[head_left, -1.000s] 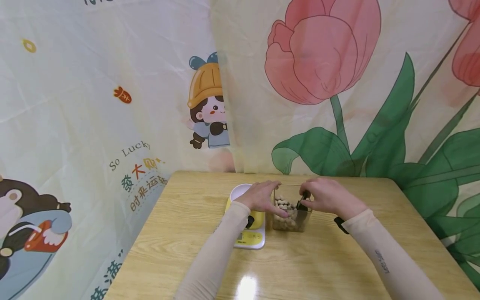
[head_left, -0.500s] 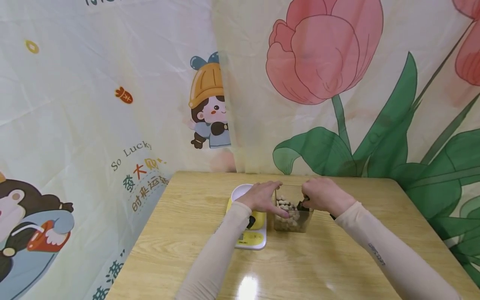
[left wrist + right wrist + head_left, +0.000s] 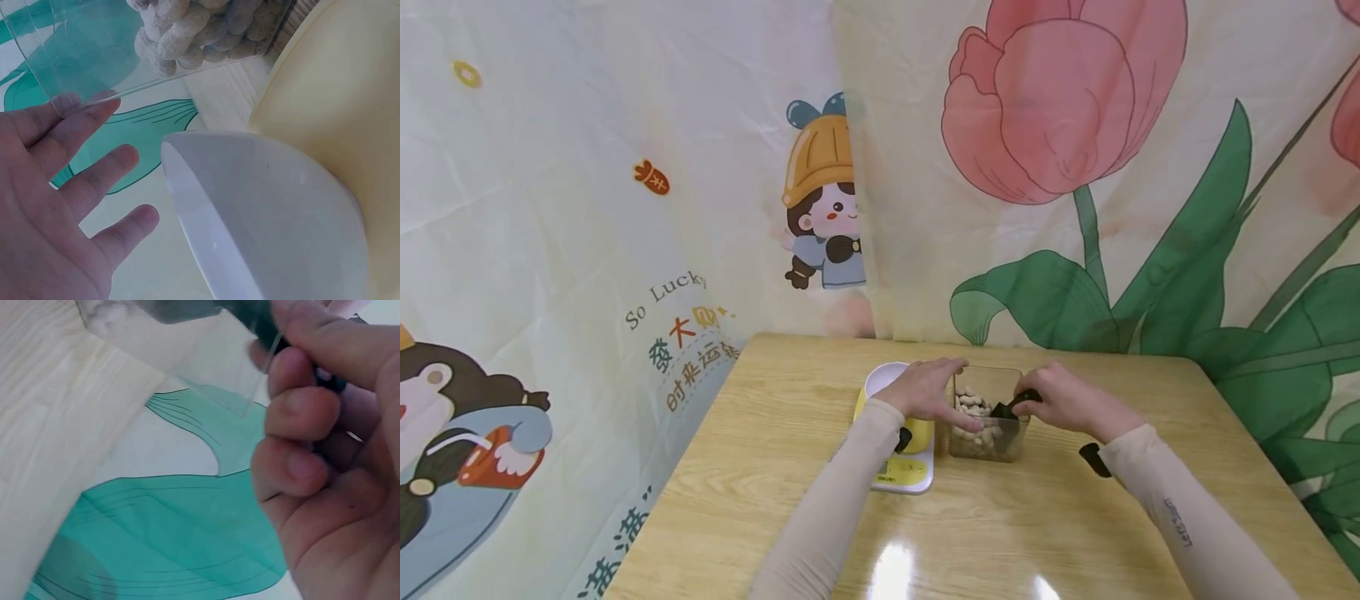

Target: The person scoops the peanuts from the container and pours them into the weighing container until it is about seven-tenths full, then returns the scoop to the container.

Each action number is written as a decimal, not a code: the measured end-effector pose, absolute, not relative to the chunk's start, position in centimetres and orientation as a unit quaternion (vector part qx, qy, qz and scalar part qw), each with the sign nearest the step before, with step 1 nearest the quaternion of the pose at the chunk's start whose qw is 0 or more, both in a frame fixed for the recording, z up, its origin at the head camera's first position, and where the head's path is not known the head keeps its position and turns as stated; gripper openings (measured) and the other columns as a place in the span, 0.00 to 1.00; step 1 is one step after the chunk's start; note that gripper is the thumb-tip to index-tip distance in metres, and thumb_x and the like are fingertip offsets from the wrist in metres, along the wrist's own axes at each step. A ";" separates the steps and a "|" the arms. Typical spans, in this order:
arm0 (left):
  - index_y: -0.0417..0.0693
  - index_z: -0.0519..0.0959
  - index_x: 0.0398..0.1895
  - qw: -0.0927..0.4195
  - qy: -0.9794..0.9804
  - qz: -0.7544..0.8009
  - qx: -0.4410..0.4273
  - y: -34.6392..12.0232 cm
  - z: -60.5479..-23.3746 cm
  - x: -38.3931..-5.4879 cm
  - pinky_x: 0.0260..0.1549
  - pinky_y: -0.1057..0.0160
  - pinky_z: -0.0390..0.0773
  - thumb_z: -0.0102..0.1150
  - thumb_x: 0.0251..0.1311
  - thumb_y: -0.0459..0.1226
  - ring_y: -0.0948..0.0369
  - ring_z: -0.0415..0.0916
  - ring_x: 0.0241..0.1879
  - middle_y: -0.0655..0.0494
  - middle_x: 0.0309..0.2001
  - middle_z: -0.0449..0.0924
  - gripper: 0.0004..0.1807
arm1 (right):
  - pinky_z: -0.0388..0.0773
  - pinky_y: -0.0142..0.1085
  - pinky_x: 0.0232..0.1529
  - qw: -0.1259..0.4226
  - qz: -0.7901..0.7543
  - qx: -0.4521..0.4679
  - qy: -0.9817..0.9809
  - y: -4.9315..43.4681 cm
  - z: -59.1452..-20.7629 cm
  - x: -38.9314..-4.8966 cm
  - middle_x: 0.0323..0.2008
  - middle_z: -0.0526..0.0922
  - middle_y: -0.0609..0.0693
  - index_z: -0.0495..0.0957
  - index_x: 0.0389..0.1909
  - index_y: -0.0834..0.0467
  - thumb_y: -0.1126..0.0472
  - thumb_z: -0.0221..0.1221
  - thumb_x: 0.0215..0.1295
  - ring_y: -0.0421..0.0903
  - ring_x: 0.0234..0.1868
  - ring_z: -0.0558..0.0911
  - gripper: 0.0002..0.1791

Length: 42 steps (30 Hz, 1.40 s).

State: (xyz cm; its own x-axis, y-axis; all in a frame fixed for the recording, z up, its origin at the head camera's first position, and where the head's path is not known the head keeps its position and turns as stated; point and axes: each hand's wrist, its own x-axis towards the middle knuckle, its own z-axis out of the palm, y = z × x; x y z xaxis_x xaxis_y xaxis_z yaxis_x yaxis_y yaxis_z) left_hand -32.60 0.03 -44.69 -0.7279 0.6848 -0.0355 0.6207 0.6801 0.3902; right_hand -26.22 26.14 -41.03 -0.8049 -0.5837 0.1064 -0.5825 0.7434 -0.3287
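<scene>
A clear plastic container [image 3: 985, 450] holds peanuts in their shells [image 3: 973, 406], heaped toward its left side. My left hand [image 3: 928, 392] spans its left side, thumb at the front wall and fingers at the back corner. In the left wrist view, two fingertips [image 3: 103, 103] meet the clear wall, while the other fingers stand spread and free. My right hand [image 3: 1063, 400] grips the black handle of a small scoop [image 3: 1003, 411] at the container's right side. The scoop's dark head is down inside, beside the peanuts. In the right wrist view, curled fingers [image 3: 303, 412] wrap the handle.
Left of the container stands a yellow and white kitchen scale [image 3: 910, 475], partly under my left forearm. A white bowl [image 3: 269, 206] sits on it, close to my left fingers. The wooden table [image 3: 1000, 525] ends at a printed cloth backdrop [image 3: 910, 208].
My right hand dipped and turned over the container, then shifted right and turned back, showing more of the scoop's handle. The left hand stays at the container. The head view has shifted slightly.
</scene>
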 end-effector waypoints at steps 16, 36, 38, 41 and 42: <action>0.61 0.55 0.81 0.089 0.910 0.197 0.355 -0.2 -44.7 -32.7 0.73 0.47 0.57 0.69 0.39 0.74 0.58 0.61 0.73 0.62 0.76 0.60 0.65 | 0.78 0.34 0.29 -0.120 -0.300 -0.228 0.919 28.7 -44.0 -24.4 0.37 0.88 0.43 0.88 0.42 0.51 0.53 0.70 0.64 0.36 0.28 0.78 0.09; 0.60 0.53 0.81 0.089 0.906 0.200 0.362 -0.2 -44.9 -32.7 0.73 0.49 0.57 0.69 0.41 0.74 0.57 0.57 0.75 0.61 0.78 0.57 0.65 | 0.72 0.34 0.19 -0.129 -0.396 -0.087 0.905 29.7 -48.0 -21.7 0.46 0.87 0.52 0.86 0.51 0.50 0.45 0.66 0.67 0.44 0.25 0.75 0.18; 0.60 0.52 0.82 0.090 0.907 0.197 0.361 -0.2 -45.0 -32.7 0.73 0.49 0.57 0.68 0.41 0.74 0.58 0.56 0.76 0.61 0.78 0.56 0.66 | 0.73 0.34 0.21 -0.131 -0.389 -0.088 0.908 29.7 -48.0 -21.7 0.46 0.87 0.51 0.86 0.50 0.49 0.45 0.66 0.66 0.45 0.27 0.76 0.17; 0.59 0.51 0.82 0.090 0.908 0.193 0.360 -0.2 -45.2 -32.6 0.73 0.49 0.56 0.66 0.40 0.76 0.58 0.55 0.76 0.61 0.79 0.55 0.67 | 0.74 0.34 0.23 -0.125 -0.378 -0.090 0.913 29.8 -47.9 -21.6 0.44 0.86 0.50 0.86 0.50 0.49 0.45 0.66 0.66 0.45 0.29 0.77 0.17; 0.59 0.50 0.82 0.089 0.909 0.191 0.360 -0.2 -45.2 -32.6 0.74 0.48 0.55 0.65 0.39 0.77 0.57 0.55 0.76 0.61 0.79 0.55 0.69 | 0.75 0.34 0.24 -0.122 -0.374 -0.092 0.915 29.8 -47.7 -21.6 0.44 0.86 0.49 0.86 0.50 0.49 0.45 0.66 0.66 0.45 0.29 0.77 0.17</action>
State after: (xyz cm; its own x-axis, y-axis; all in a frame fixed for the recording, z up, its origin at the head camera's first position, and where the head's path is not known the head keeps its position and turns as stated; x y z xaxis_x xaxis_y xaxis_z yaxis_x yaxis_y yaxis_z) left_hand -32.62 -0.16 -45.23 -0.7246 0.6888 -0.0238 0.6207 0.6671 0.4120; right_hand -21.63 29.82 -47.72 -0.9533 -0.0770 0.2921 -0.2596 0.7031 -0.6620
